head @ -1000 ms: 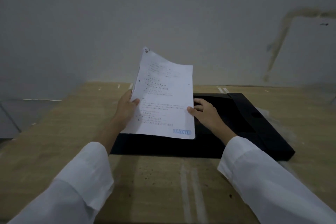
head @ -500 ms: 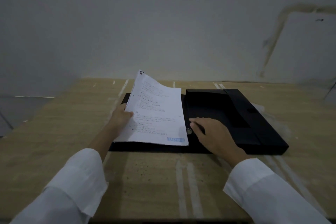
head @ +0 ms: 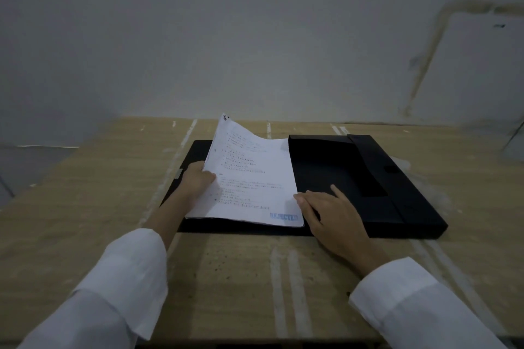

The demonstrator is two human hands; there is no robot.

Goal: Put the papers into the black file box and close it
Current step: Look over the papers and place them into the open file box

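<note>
The black file box [head: 402, 207] lies open on the wooden table [head: 241, 278], its flat cover spread to the left. A stack of white printed papers [head: 252, 178] with a blue "REJECTED" stamp rests over the left half, its far edge still curling upward. My left hand [head: 195, 181] grips the papers' left edge. My right hand [head: 337, 215] lies flat, fingers spread, at the papers' right edge and on the box.
A grey wall rises just behind the table's far edge. Crumpled clear plastic [head: 405, 164] lies beside the box on the right. Pale tape streaks cross the tabletop. White sleeves cover both forearms.
The papers have come down from nearly upright to lying low over the box's left half. My right hand left the sheet's edge, then settled flat beside it.
</note>
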